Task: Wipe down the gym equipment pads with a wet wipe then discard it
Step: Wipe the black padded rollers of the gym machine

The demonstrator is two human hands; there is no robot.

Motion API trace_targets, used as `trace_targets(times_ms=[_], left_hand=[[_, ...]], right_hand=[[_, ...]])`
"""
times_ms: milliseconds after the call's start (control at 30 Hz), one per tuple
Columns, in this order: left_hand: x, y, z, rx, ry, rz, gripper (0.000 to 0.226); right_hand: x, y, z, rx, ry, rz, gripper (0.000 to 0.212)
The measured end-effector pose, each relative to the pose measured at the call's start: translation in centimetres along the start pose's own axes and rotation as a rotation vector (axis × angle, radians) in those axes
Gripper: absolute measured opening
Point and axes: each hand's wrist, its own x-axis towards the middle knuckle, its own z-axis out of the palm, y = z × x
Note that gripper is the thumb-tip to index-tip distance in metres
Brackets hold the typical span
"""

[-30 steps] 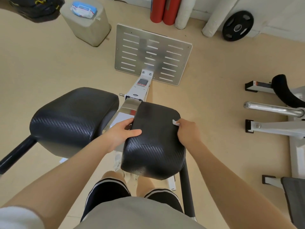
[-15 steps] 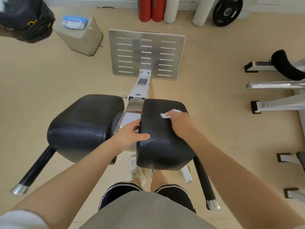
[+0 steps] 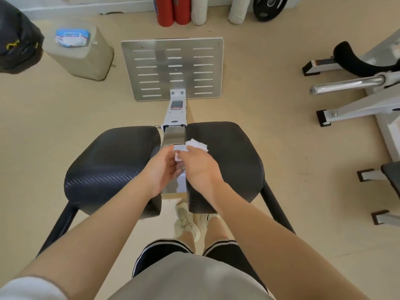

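- A person stands over a gym machine, both hands meeting above the gap between its two black cushions.
- The right hand (image 3: 200, 164) grips a crumpled white wet wipe (image 3: 195, 146), fingers curled round it; the wipe bunches out beyond the knuckles, over the inner edge of the right pad (image 3: 233, 152).
- The left hand (image 3: 162, 167) reaches in from the other side, its fingertips pinching the near corner of the same wipe, fingers bent narrowly toward the right hand.
- The left pad (image 3: 110, 163), with a woven, carbon-like texture, sits just beside the right pad, a silver metal bracket (image 3: 174, 136) showing between them.
- Beyond the pads, a white post leads to a slotted metal footplate (image 3: 173, 68) lying on the beige floor (image 3: 259, 83).
- At upper left, a pack of wet wipes (image 3: 72, 37) rests on top of a beige bin (image 3: 86, 55), next to a black bag (image 3: 17, 37).
- Red rolls (image 3: 173, 9) and pale rolls stand against the far wall, near a black weight plate (image 3: 270, 6).
- At right, the white frame and chrome bar (image 3: 346, 84) of another machine stand well apart from the pads.
- Below, the person's pale shoes (image 3: 188, 221) and dark shorts with striped hems are visible.
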Motion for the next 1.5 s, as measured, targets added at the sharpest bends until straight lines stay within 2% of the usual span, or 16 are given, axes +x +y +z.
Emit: trace_targets(times_ms=[100,200,333,433,500,633,700,767,833,933,1033,1100,1200,1267,1400,1500], left_hand=[[0.3,0.2,0.1,0.055,0.025,-0.001,0.051],[0.0,0.1,0.3,0.191,-0.012,0.006,0.056],[-0.5,-0.8,1.1,0.230,-0.029,0.047,0.046],[-0.3,-1.2,1.4,0.257,0.016,0.034,0.051],[-0.4,-1.3,1.4,0.262,0.009,0.038,0.053],[-0.4,-1.2,0.8,0.221,-0.033,0.077,0.054],[-0.3,-1.4,0.2,0.232,-0.035,0.057,0.059],[-0.4,-1.6,0.1,0.241,-0.051,0.053,0.057],[-0.7,-1.8,0.5,0.235,-0.046,0.057,0.051],[-0.6,-1.8,1.2,0.220,-0.029,0.037,0.057],[-0.3,-2.1,2.1,0.178,0.013,0.001,0.062],[-0.3,-2.4,2.9,0.126,0.033,0.004,0.058],[-0.6,-2.8,3.9,0.064,0.090,0.039,0.045],[-0.7,-3.0,4.0,0.034,0.100,0.055,0.046],[-1.0,-3.4,3.5,0.003,0.072,0.106,0.052],[-1.3,-4.4,3.1,-0.153,0.114,0.161,0.054]], right_hand=[[0.2,1.5,-1.0,-0.033,0.038,-0.073,0.022],[-0.1,5.3,-2.2,-0.086,0.149,0.025,0.032],[-2.3,10.5,-4.1,-0.244,0.208,0.162,0.023],[-2.6,10.5,-3.6,-0.205,0.239,0.226,0.029],[-2.4,7.5,-2.8,-0.085,0.243,0.203,0.032],[-2.7,0.7,-1.3,-0.042,0.215,-0.056,0.040],[-2.9,0.3,-0.2,-0.007,0.201,-0.176,0.035],[-3.3,0.7,-0.2,-0.026,0.151,-0.197,0.037],[-3.6,2.1,-0.7,-0.001,0.165,-0.156,0.040],[-4.2,5.3,-2.3,0.089,0.302,-0.027,0.035],[-5.5,8.9,-3.8,-0.005,0.340,0.060,0.025],[-6.1,10.2,-4.3,-0.011,0.364,0.109,0.027],[-6.1,9.4,-4.0,0.043,0.390,0.200,0.026],[-5.9,7.2,-2.9,0.193,0.324,0.206,0.030],[-5.9,2.3,0.5,0.171,0.419,-0.090,0.034],[-5.3,0.8,2.8,0.146,0.276,-0.200,0.039]])
